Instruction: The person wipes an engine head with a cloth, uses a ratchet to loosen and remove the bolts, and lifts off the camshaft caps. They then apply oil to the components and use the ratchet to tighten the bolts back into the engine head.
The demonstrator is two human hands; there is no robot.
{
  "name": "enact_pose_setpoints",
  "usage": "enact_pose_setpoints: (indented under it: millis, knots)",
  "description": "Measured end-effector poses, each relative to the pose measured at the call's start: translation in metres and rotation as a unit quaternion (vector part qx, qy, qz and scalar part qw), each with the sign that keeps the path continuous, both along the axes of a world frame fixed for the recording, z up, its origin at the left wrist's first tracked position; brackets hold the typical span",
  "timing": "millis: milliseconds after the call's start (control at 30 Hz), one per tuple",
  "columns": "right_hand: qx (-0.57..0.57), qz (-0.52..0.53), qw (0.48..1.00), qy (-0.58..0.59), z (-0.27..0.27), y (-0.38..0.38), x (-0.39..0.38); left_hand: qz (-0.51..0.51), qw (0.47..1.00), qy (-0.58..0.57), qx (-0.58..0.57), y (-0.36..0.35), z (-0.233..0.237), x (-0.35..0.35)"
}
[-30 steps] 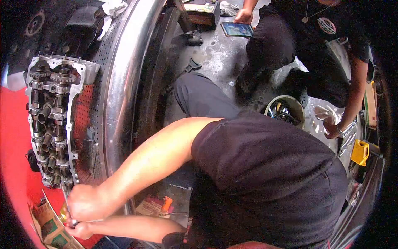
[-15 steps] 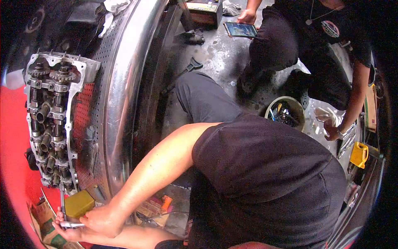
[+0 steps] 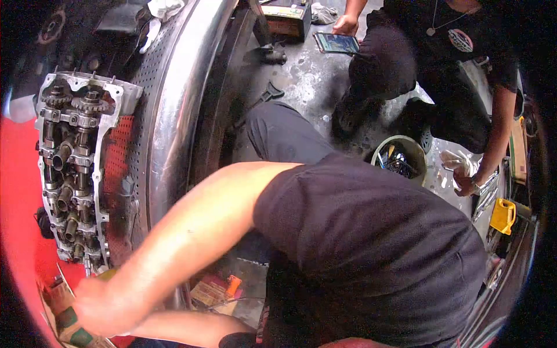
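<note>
A metal cylinder head (image 3: 72,168) with camshafts and gears lies lengthwise at the left. A slim socket extension (image 3: 88,265) stands at its lower end. My right hand (image 3: 101,306) is closed in a blurred fist just below it, where the ratchet wrench was seen earlier; the wrench itself is now covered. My left forearm (image 3: 180,328) reaches in from below, and its hand is hidden behind my right hand and wrist. A yellow-green block (image 3: 108,274) shows only a sliver above my right wrist.
A chrome bumper (image 3: 174,98) curves beside the cylinder head. Cardboard (image 3: 65,319) lies under my hands. Another person holds a phone (image 3: 337,43) at upper right, near a bucket of tools (image 3: 400,158) and a yellow jug (image 3: 502,216). A battery (image 3: 285,20) sits on the floor.
My right hand has swung left toward the extension, covering the ratchet wrench, my left hand and most of the yellow-green block. The cylinder head has stayed put.
</note>
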State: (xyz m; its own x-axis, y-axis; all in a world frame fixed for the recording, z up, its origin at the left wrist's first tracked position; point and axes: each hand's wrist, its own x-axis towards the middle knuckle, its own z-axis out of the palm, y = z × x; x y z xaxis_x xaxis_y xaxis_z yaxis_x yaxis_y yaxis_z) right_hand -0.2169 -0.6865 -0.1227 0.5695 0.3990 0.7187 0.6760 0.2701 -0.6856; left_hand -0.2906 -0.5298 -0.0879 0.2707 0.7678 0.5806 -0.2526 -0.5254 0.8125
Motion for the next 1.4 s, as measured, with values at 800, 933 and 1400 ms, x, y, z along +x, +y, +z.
enact_pose_setpoints:
  millis: [800, 933, 1400]
  knots:
    - [-0.028, 0.058, 0.998, -0.017, -0.044, -0.048, 0.019, -0.092, 0.995, 0.029, -0.031, 0.018, -0.013, -0.013]
    - [-0.027, 0.048, 0.998, 0.007, -0.050, -0.047, 0.012, -0.082, 0.996, 0.033, -0.029, -0.009, -0.013, -0.005]
    - [-0.043, 0.043, 0.998, 0.011, -0.052, -0.056, 0.012, -0.177, 0.983, 0.046, -0.016, 0.027, -0.010, -0.016]
